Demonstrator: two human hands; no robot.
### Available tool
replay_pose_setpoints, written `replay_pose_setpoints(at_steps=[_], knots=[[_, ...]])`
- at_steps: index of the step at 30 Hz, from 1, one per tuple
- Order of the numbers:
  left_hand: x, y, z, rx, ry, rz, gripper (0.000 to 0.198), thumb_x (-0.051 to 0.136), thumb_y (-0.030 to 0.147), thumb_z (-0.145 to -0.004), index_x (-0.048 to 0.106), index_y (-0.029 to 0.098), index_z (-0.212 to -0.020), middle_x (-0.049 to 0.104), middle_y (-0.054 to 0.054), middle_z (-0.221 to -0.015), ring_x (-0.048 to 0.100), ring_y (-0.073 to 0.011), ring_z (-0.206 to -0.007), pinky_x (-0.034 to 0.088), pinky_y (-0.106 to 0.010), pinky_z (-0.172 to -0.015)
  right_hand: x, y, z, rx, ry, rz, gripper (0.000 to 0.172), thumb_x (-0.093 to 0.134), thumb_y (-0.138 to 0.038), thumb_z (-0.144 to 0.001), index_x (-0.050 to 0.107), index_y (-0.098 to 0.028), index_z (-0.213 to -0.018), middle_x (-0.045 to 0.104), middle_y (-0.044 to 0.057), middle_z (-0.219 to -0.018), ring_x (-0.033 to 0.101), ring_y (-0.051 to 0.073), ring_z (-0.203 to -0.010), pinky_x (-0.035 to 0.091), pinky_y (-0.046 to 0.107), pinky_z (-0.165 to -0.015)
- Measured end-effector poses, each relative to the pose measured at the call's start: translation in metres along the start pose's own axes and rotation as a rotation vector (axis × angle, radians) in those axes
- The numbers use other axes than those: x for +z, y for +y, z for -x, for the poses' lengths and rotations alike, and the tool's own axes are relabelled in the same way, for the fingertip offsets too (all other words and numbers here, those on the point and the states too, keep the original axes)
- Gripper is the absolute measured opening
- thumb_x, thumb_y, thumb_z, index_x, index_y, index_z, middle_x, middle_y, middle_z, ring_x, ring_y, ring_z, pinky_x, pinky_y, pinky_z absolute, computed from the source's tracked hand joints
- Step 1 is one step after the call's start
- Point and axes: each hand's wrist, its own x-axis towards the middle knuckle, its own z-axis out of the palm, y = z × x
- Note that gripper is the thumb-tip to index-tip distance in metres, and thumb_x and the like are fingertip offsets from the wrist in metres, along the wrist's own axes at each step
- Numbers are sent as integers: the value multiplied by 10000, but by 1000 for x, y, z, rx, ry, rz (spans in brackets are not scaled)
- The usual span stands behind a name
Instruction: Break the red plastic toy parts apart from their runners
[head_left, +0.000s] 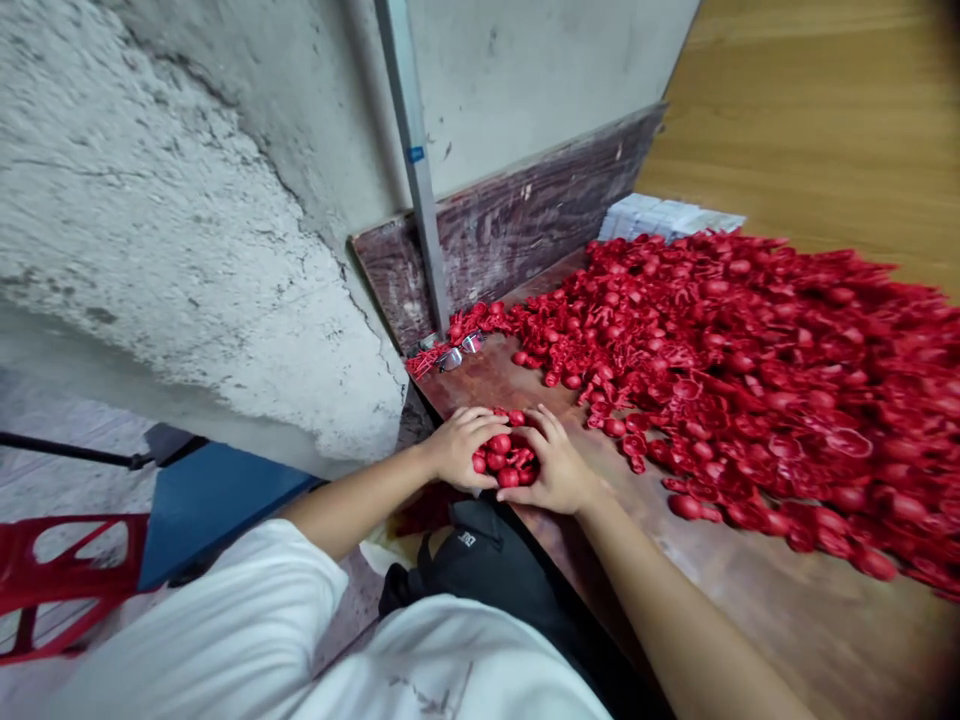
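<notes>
Several small red plastic parts (507, 462), some of them round, are gathered between my two hands at the table's near edge. My left hand (466, 447) curves around them from the left, and my right hand (553, 462) closes in from the right with its thumb along the near side. The undersides of the parts and some of my fingertips are hidden. A large heap of similar red plastic parts (720, 360) spreads over the brown table (720, 570) to the right of my hands.
A pair of glasses (451, 358) lies by the foot of a metal post (420, 170). White stacked blocks (667, 216) stand behind the heap. A rough wall (225, 220) borders the left side. A red stool (75, 570) and a blue panel (217, 510) are lower left.
</notes>
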Motion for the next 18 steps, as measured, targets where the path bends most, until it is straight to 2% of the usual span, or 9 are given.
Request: replay_pose_setpoints(at_steps=[3, 6, 8, 9, 11, 13, 14, 16, 18], knots=[[-9, 1, 34, -39, -12, -15, 824, 769, 557, -662, 532, 201, -1367, 566, -140, -1421, 493, -352, -1315, 376, -520, -1134, 19, -28, -7, 17, -17, -34, 974, 743, -754, -603, 576, -125, -1327, 435, 235, -1458, 305, 447, -1424, 214, 659, -1185], [-13, 4, 86, -154, 42, 15, 814, 779, 496, -676, 489, 195, -1375, 547, -154, -1427, 518, -328, -1306, 387, -500, -1143, 49, -67, -19, 40, -56, -72, 880, 774, -618, -668, 553, -116, -1355, 378, 235, -1514, 215, 434, -1472, 216, 618, -1200], [-10, 5, 122, -326, 29, 47, 664, 739, 386, -733, 506, 208, -1329, 538, -133, -1435, 501, -294, -1337, 387, -458, -1156, 73, -92, -26, -12, -146, -92, 728, 762, -455, -734, 557, -120, -1346, 375, 217, -1540, 167, 401, -1503, 168, 589, -1223], [-7, 5, 138, -443, 39, 61, 610, 720, 340, -742, 515, 219, -1304, 542, -115, -1429, 499, -274, -1340, 384, -434, -1161, 85, -102, -29, -7, -184, -102, 709, 742, -387, -757, 535, -98, -1371, 363, 225, -1553, 134, 397, -1516, 165, 577, -1225], [0, 3, 166, -550, 31, 54, 641, 704, 298, -742, 480, 203, -1335, 551, -132, -1410, 522, -279, -1313, 403, -442, -1141, 104, -118, -30, 53, -297, -131, 766, 721, -338, -777, 459, -58, -1440, 256, 260, -1607, 137, 417, -1516, 208, 567, -1206], [9, -2, 189, -625, -14, 68, 675, 710, 278, -725, 470, 216, -1353, 595, -112, -1355, 578, -264, -1243, 455, -404, -1085, 113, -127, -27, 85, -428, -153, 826, 722, -345, -785, 399, -48, -1486, 234, 286, -1611, 225, 443, -1487, 260, 570, -1177], [15, -5, 198, -657, -49, 83, 667, 719, 272, -709, 495, 227, -1335, 626, -97, -1310, 613, -259, -1192, 485, -384, -1041, 113, -130, -24, 80, -476, -163, 819, 729, -345, -781, 417, -46, -1476, 301, 294, -1581, 312, 446, -1450, 305, 561, -1154], [26, -11, 216, -729, -127, 115, 587, 747, 280, -679, 587, 243, -1243, 695, -74, -1175, 686, -254, -1031, 542, -355, -912, 103, -134, -16, 43, -543, -179, 697, 737, -324, -770, 540, -60, -1384, 541, 273, -1412, 510, 419, -1309, 407, 526, -1084], [38, -14, 230, -818, -180, 135, 445, 779, 280, -646, 677, 227, -1076, 737, -63, -984, 716, -246, -846, 558, -336, -778, 79, -136, -5, 1, -607, -202, 457, 724, -315, -783, 689, -108, -1189, 715, 199, -1142, 654, 365, -1105, 480, 480, -1005]])
